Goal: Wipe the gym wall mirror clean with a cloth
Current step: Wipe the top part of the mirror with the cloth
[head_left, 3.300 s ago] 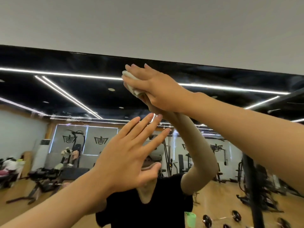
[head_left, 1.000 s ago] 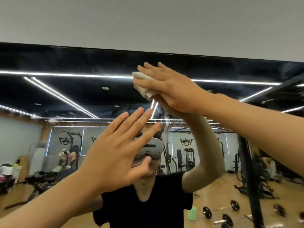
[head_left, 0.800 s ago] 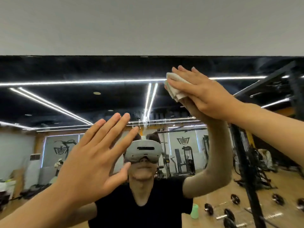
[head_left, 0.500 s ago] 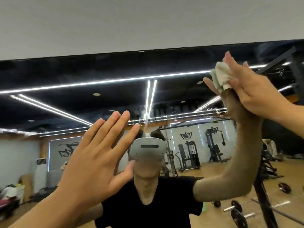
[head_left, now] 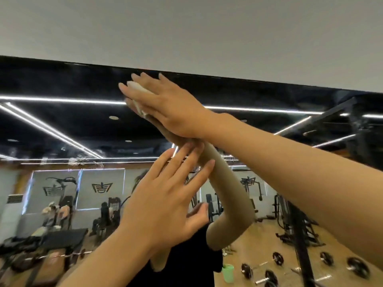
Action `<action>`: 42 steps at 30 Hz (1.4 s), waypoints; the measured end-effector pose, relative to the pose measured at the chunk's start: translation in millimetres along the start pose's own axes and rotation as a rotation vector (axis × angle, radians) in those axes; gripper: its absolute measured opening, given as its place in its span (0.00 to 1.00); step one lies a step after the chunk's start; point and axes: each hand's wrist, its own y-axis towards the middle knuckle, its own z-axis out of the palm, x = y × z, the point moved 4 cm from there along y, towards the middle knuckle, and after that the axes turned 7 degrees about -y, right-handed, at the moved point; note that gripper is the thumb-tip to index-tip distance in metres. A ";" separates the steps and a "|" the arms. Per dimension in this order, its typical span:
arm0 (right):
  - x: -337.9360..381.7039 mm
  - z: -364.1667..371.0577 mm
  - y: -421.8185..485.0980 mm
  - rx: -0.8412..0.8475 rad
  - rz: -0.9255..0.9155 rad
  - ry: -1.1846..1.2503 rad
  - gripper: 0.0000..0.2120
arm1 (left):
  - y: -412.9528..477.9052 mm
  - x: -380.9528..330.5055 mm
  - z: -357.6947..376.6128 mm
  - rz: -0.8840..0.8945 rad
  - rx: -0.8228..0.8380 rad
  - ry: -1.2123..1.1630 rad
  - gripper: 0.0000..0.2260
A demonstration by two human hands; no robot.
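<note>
The wall mirror (head_left: 62,125) fills the view below a plain white wall strip; its top edge runs across the upper third. My right hand (head_left: 165,106) presses a small white cloth (head_left: 137,90) flat against the glass just under that top edge, fingers straight and pointing left. Most of the cloth is hidden under the palm. My left hand (head_left: 165,201) lies lower, fingers spread and straight, palm against or close to the glass, holding nothing. The reflection shows my raised arm and black shirt.
Only reflections lie behind the glass: ceiling light strips, gym machines, a bench at the lower left, dumbbells (head_left: 269,272) and a green cup (head_left: 228,273) on the wooden floor, a black rack post (head_left: 298,241) at the right.
My right hand has swept the cloth back left along the mirror's top edge, from the far right to the upper middle. My left hand stays flat, shifted slightly right.
</note>
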 end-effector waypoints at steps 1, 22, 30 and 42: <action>-0.4 1.5 -0.3 0.018 -0.033 -0.007 0.25 | -0.2 0.6 0.7 0.001 -0.005 -0.005 0.34; -169.5 -41.2 -196.1 0.107 0.277 -0.002 0.30 | 3.9 -14.8 -11.0 -0.027 0.048 0.062 0.35; -228.6 -49.2 -259.0 0.057 0.222 -0.092 0.29 | 86.8 -99.9 -5.7 -0.115 0.046 0.094 0.36; -317.3 -60.1 -357.3 -0.094 0.293 -0.141 0.24 | 136.0 -156.6 35.4 -0.056 0.091 0.179 0.39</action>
